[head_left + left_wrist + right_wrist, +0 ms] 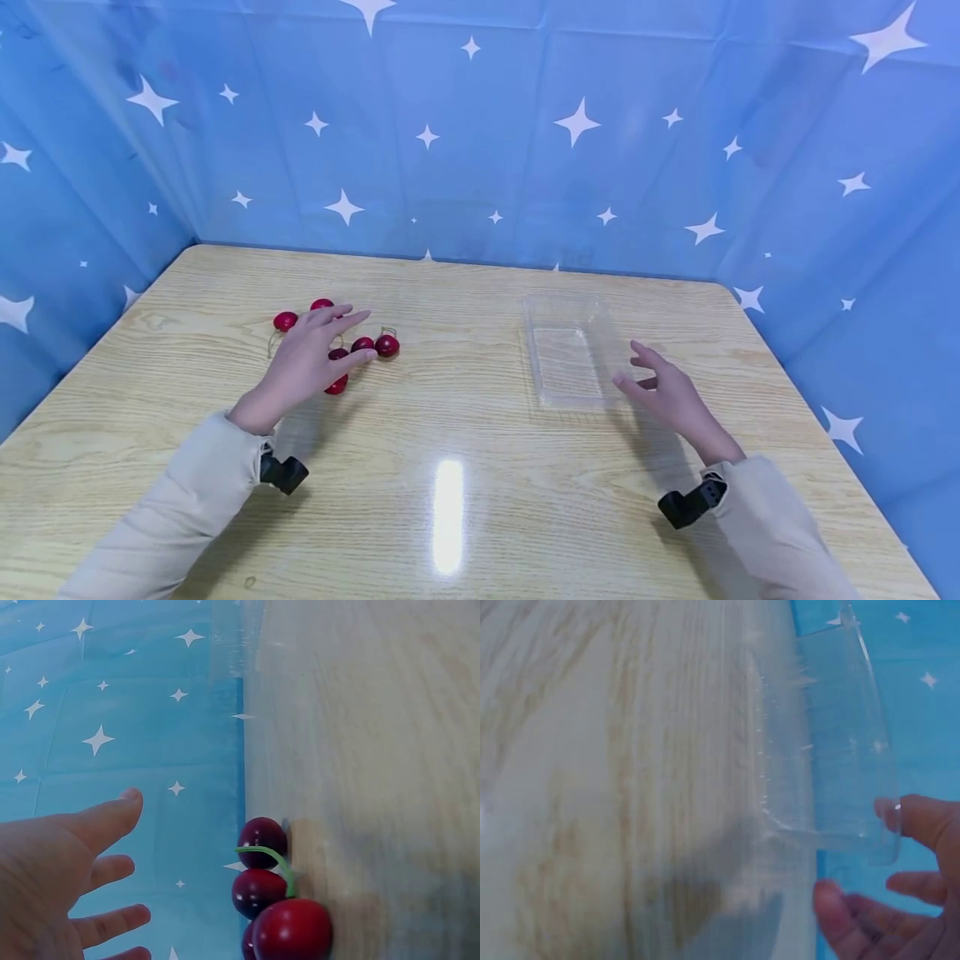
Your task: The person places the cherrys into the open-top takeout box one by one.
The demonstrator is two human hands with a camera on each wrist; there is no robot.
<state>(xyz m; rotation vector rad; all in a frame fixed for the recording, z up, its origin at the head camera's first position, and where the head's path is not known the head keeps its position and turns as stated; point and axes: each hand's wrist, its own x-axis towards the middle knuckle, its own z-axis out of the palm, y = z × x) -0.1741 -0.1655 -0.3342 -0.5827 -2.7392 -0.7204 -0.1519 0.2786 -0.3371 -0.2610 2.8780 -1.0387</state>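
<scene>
Several dark red cherries (387, 346), some with green stems, lie in a loose cluster on the left half of the table. Over them hovers my left hand (303, 354), fingers extended, thumb apart and nothing in its grasp; it hides part of the cluster. In the left wrist view, a bright red cherry (292, 930) sits in front of darker ones. A clear plastic box (566, 362) stands right of the middle. Beside its near right corner is my right hand (667, 393), with relaxed, slightly bent fingers. Its thumb (887, 813) overlaps the rim in the right wrist view.
The light wood-grain table (360, 492) has rounded back corners. Behind it and along both sides hangs a blue curtain (495, 167) with white stars. A small black camera (285, 473) is strapped at the left wrist, another (686, 506) at the right.
</scene>
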